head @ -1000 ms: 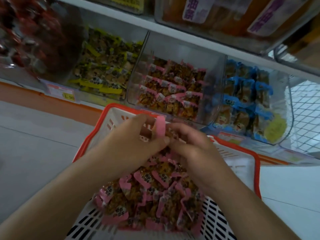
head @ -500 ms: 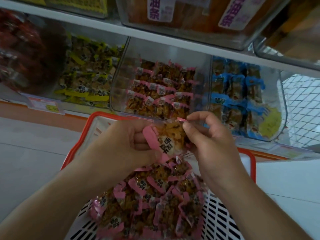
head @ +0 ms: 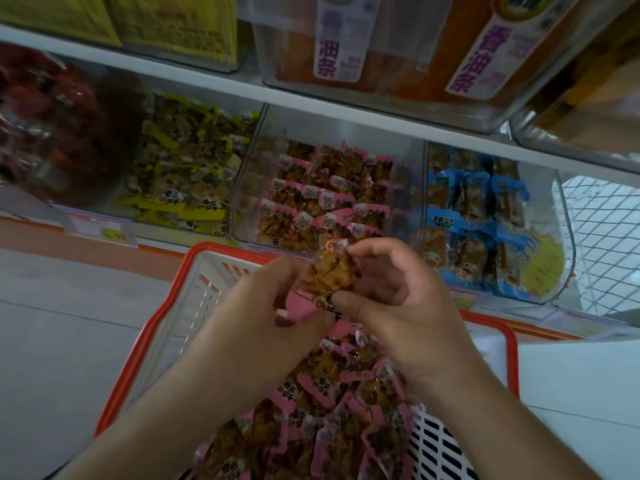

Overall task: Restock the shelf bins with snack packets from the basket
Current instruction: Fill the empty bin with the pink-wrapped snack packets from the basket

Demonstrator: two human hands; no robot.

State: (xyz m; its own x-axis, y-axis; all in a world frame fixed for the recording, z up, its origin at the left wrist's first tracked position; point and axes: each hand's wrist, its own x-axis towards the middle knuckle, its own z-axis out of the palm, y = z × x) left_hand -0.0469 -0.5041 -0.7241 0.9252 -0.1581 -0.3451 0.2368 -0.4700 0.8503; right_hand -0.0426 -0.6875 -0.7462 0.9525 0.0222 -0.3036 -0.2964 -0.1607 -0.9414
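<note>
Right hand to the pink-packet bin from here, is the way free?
Probably yes: the right hand, pinching a pink packet with the left hand, sits just before the pink-packet bin, whose open top shows nothing between.

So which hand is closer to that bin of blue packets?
Right. The right hand is just below-left of the blue-packet bin; the left hand is beyond it, further left over the basket.

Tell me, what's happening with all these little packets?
A person is restocking a shop shelf. Both hands, left hand and right hand, hold one pink snack packet above a basket full of the same packets. The matching bin sits just ahead, between bins of yellow packets and blue packets.
</note>
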